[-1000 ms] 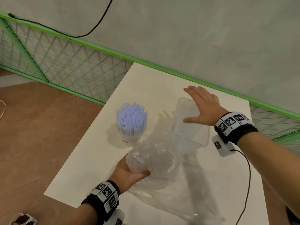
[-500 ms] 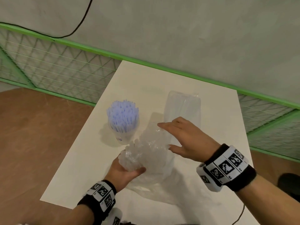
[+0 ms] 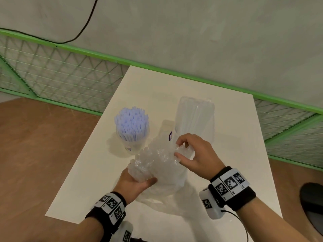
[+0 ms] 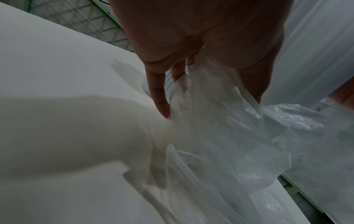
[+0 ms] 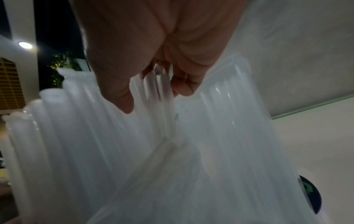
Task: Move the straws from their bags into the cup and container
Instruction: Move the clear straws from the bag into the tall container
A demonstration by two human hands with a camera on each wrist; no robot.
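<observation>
Right wrist cam: right hand (image 5: 153, 50) now pinches clear straws (image 5: 159, 91), open before; left hand (image 3: 134, 185) keeps gripping bag (image 3: 157, 165).

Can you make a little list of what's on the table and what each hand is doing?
table: white
cup: full of purple straws, upright
container: clear, behind the hands
bag of clear straws: between both hands
left hand: holds the bag from below
right hand: pinches a few clear straws at their tops
</observation>
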